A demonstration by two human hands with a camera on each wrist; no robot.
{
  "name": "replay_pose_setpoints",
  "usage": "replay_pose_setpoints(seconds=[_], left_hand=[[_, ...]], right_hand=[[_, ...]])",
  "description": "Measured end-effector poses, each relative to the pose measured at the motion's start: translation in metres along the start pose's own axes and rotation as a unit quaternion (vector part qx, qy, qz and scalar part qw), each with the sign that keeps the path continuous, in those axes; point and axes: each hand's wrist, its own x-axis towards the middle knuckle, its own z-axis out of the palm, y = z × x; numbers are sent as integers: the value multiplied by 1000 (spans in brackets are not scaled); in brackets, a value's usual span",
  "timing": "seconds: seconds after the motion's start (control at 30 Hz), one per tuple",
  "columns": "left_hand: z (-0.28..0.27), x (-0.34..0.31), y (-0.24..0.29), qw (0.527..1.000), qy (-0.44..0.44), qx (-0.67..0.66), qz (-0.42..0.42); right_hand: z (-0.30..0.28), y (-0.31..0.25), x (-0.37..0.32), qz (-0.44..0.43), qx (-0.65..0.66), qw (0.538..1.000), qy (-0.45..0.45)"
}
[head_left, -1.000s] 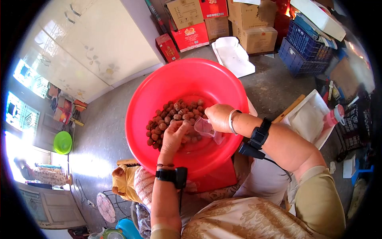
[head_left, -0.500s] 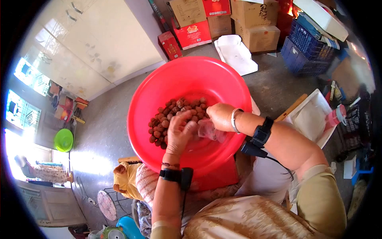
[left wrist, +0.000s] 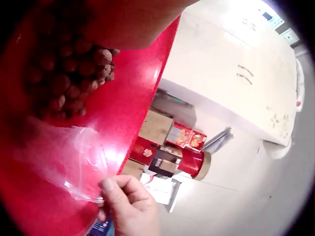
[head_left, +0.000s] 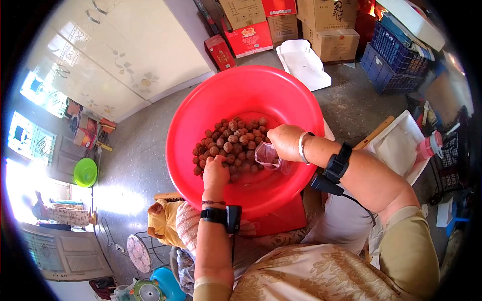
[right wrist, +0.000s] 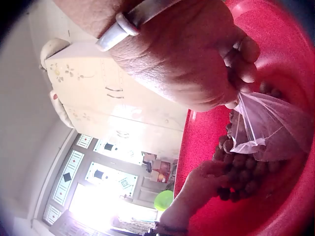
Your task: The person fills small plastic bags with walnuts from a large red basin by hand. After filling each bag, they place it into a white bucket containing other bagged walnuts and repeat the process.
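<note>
A big red plastic basin (head_left: 241, 83) holds a heap of brown walnuts (head_left: 236, 138). My left hand (head_left: 216, 174) reaches down to the near left side of the heap, its fingertips among the nuts. In the right wrist view, the left hand (right wrist: 202, 182) lies low against the walnuts (right wrist: 246, 174). I cannot tell whether its fingers hold a nut. My right hand (head_left: 287, 143) pinches the edge of a clear plastic bag (head_left: 266, 156) over the basin's right side. In the left wrist view, thumb and fingers of the right hand (left wrist: 130, 201) grip the bag (left wrist: 74, 157).
A white tray (head_left: 304, 62) lies on the floor beyond the basin, near stacked cartons (head_left: 337, 45) and blue crates (head_left: 386, 70). At the right stands a white foam box (head_left: 414, 125) with a pink-lidded jar (head_left: 429, 146). A pale cabinet (head_left: 125, 55) is at the left.
My left hand has drawn away from the bag's mouth, back left and down to the walnuts. The right hand keeps its pinch on the bag. The head view has shifted slightly.
</note>
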Motion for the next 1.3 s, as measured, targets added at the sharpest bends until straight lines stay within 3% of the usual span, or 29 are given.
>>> replay_pose_setpoints(seconds=[0.17,0.37,0.4,0.43,0.47,0.53,0.57,0.67,0.77,0.8,0.87,0.93,1.0,1.07,1.13,1.17,1.2,1.27,1.3], left_hand=[[24,9,-10,997,-56,53,-16],[13,7,3,999,21,45,7],[6,10,8,989,12,-143,-32],[0,11,13,943,2,-325,-70],[-8,9,19,943,2,-325,-69],[-22,3,36,873,-20,-484,-65],[-26,0,44,872,-21,-484,-64],[-26,-7,68,863,-26,-505,-8],[-30,-11,91,933,73,-307,173],[-27,-9,92,950,14,-248,191],[-14,-5,93,919,102,-236,301],[-6,-4,89,927,112,-200,298],[-1,-7,90,976,25,-194,96],[17,1,74,978,40,-166,117],[25,5,65,960,-90,-250,86],[27,3,70,958,-3,-259,119],[27,4,72,958,-4,-260,119],[23,5,78,924,-29,-378,44],[13,1,85,915,-44,-397,55]], right_hand=[[-1,-2,-2,3,-2,1000,2],[0,0,-2,-4,-1,1000,14],[0,1,-2,-3,5,1000,14],[2,5,-1,-10,2,1000,18],[1,4,-2,-9,3,1000,20],[-3,2,-4,-6,5,1000,10],[-2,2,-4,-5,4,1000,10],[-4,1,-6,-15,4,1000,20],[-8,-2,-8,-8,5,1000,18],[-8,-1,-8,-5,10,1000,16],[-7,0,-7,-7,15,1000,15],[-4,0,-6,-20,30,999,26],[-1,2,-2,-22,20,1000,11],[3,4,0,-27,10,1000,12],[4,7,0,-22,14,1000,15],[3,6,0,-19,20,999,18],[2,7,-2,-18,20,999,17],[-1,8,-6,-2,21,999,30],[0,9,-5,-2,20,999,30]])
